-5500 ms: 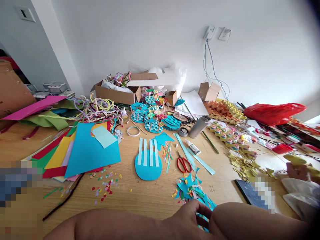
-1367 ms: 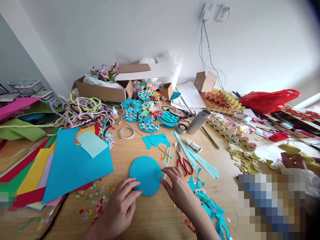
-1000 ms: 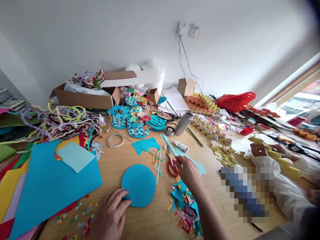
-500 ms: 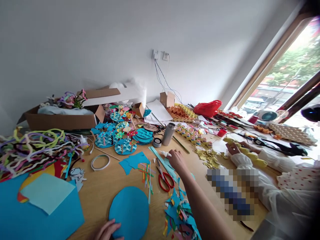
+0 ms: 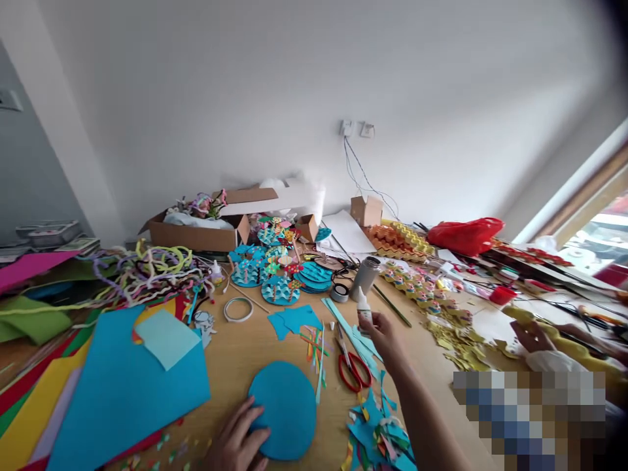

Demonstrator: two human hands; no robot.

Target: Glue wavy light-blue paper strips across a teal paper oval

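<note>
A blue paper disc (image 5: 284, 409) lies on the wooden table (image 5: 240, 356) near the front edge. My left hand (image 5: 238, 441) rests with its fingers flat on the disc's left rim. My right hand (image 5: 385, 333) is raised over the table, closed round a small white glue bottle (image 5: 363, 307) held upright. Red-handled scissors (image 5: 353, 366) lie just left of that hand, next to pale blue paper strips (image 5: 350, 327).
Large blue sheet (image 5: 118, 392) over coloured sheets at left, pipe cleaners (image 5: 142, 271) behind. Cardboard box (image 5: 196, 232), blue paper ornaments (image 5: 279, 278), metal flask (image 5: 366, 276), tape ring (image 5: 238, 309). Paper scraps (image 5: 377, 435) at front right. Another person's hand (image 5: 532, 337) works at right.
My right hand reached past the scissors, took the glue bottle off the table and lifted it. My left hand stayed on the blue disc. The view swung back left.
</note>
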